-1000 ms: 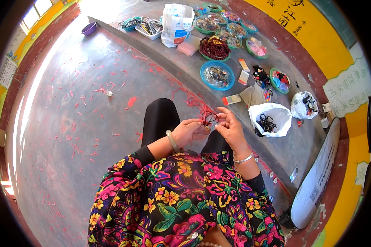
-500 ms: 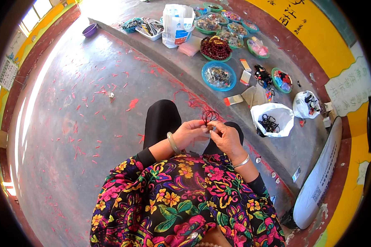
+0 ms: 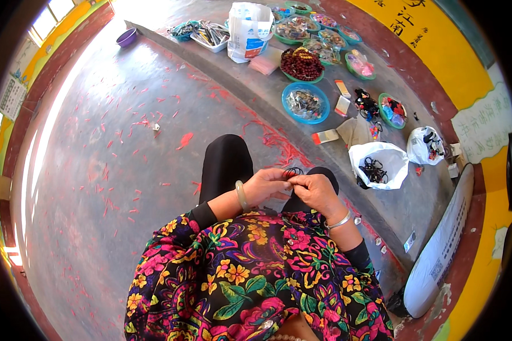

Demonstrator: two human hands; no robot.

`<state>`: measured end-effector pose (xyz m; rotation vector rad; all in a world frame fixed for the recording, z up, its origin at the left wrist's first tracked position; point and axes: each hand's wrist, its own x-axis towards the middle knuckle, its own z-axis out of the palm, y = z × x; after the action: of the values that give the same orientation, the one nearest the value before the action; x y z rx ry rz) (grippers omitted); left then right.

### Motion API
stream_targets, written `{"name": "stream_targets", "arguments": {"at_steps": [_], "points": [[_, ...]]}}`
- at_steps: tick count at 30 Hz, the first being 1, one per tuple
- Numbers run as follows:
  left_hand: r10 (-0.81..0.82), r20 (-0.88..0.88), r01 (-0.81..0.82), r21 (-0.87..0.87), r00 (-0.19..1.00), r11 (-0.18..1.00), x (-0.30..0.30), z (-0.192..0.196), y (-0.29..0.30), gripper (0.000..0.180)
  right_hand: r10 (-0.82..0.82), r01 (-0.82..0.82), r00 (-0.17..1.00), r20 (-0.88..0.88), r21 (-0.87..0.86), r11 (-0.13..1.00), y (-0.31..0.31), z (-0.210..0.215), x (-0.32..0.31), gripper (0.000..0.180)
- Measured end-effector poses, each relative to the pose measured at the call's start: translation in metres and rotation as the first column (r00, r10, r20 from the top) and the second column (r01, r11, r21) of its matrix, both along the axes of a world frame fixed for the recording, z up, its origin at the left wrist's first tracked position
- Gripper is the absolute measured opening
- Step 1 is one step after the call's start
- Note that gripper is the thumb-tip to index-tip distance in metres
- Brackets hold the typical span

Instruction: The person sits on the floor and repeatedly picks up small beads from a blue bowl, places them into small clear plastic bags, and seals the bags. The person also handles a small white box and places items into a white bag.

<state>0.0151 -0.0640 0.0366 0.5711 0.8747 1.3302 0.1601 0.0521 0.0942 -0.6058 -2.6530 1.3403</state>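
Note:
Just above my knees, my left hand (image 3: 265, 186) and my right hand (image 3: 316, 194) meet fingertip to fingertip. Both are closed in a pinch on a small bundle of thin black cord loops (image 3: 293, 171). The loops poke out past the fingers on the far side. Most of what lies between the fingertips is hidden, so the join of the cords cannot be made out. The nearest stock of similar black pieces is a white bag (image 3: 400, 166) standing wide open to the right, with black looped cords (image 3: 374, 170) inside.
A low concrete step (image 3: 222, 72) runs diagonally along my right. On it stand a blue bowl (image 3: 285, 112) of small packets, a bowl of dark red beads (image 3: 301, 63), a white carrier bag (image 3: 247, 34) and several other bowls. Red scraps (image 3: 186, 140) litter the floor.
The black loops stood up tall above my fingers before; now they sit lower and flatter. My right hand has turned in closer against my left fingertips.

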Motion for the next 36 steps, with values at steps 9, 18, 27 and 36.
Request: {"name": "stream_targets", "arguments": {"at_steps": [9, 18, 27, 36], "points": [[-0.030, -0.199, 0.023, -0.036, 0.980, 0.999, 0.001, 0.001, 0.000, 0.034, -0.004, 0.069, 0.981, 0.195, -0.326, 0.943, 0.004, -0.002, -0.003, 0.017], [0.027, -0.206, -0.054, -0.129, 0.978, 0.990, -0.007, 0.019, -0.001, 0.037, -0.219, 0.197, 0.976, 0.003, -0.448, 0.872, 0.008, -0.024, 0.001, 0.014], [-0.027, -0.230, -0.031, -0.243, 0.973, 0.970, -0.002, 0.008, 0.002, 0.018, -0.207, 0.181, 0.978, -0.039, -0.350, 0.919, 0.000, -0.019, -0.001, 0.016], [-0.068, -0.280, 0.023, -0.160, 0.958, 0.987, 0.000, -0.007, 0.002, 0.025, -0.028, 0.116, 0.984, 0.178, -0.504, 0.856, 0.006, 0.001, 0.000, 0.026]]}}
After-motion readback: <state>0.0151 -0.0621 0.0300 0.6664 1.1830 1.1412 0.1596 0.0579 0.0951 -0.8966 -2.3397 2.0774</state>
